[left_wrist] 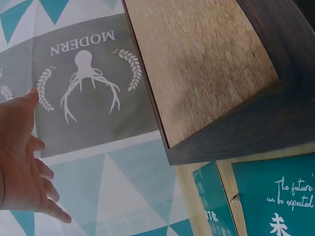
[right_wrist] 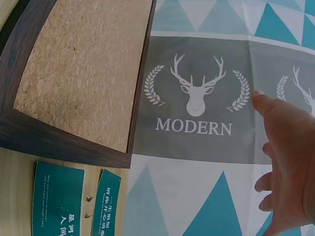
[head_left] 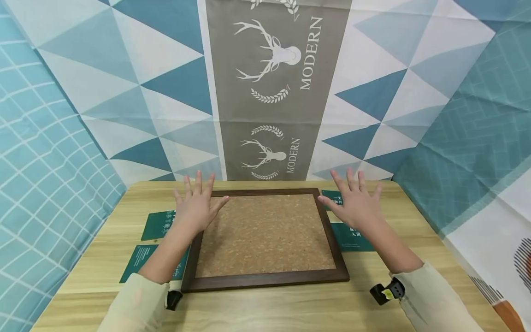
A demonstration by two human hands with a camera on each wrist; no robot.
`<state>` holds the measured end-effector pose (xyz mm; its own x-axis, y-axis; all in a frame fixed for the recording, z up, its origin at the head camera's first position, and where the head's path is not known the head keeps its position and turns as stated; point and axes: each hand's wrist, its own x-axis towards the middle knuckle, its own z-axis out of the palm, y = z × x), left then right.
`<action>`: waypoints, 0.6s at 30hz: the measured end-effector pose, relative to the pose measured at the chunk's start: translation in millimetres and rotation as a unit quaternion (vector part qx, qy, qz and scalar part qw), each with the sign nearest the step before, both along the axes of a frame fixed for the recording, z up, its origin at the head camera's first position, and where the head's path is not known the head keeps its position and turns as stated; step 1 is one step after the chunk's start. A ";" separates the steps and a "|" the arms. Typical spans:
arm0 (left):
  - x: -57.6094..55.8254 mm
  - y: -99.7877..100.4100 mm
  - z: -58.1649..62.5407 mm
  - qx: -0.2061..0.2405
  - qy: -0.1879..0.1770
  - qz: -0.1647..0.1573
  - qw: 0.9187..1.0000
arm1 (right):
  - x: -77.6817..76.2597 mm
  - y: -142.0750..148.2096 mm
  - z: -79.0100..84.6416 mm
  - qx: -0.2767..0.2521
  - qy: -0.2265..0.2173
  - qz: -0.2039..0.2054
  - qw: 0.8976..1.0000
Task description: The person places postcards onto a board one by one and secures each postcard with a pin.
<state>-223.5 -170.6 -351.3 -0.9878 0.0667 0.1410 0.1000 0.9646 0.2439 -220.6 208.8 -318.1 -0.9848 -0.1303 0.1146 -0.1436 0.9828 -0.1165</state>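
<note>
A cork board point(head_left: 265, 235) in a dark wooden frame lies flat on the table. My left hand point(head_left: 194, 210) is raised over its left edge, fingers spread and holding nothing. On the other side my right hand point(head_left: 357, 205) hovers near the frame's right edge, likewise spread and empty. Green printed cards lie beside the board: an upper left card point(head_left: 155, 226) and a lower left card point(head_left: 137, 263), partly hidden by my left arm, plus a lower right card point(head_left: 348, 237) and an upper right card point(head_left: 327, 198), both partly covered by my right hand and arm.
Small metal pins point(right_wrist: 88, 198) lie between the two right cards, and another pin point(left_wrist: 236, 198) sits between the left ones. The wooden table point(head_left: 265, 309) meets a patterned cloth backdrop point(head_left: 265, 115) at its far edge. Cloth also hangs at both sides.
</note>
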 end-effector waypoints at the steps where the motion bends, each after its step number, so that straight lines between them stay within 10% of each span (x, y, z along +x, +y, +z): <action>1: -0.5 -1.2 -0.1 0.003 0.000 0.000 1.000 | -0.8 0.0 -0.2 0.002 0.000 0.000 1.000; 18: -12.6 -14.8 -15.3 0.085 0.047 -0.016 0.995 | -21.7 17.9 -17.7 -0.079 0.077 0.071 0.991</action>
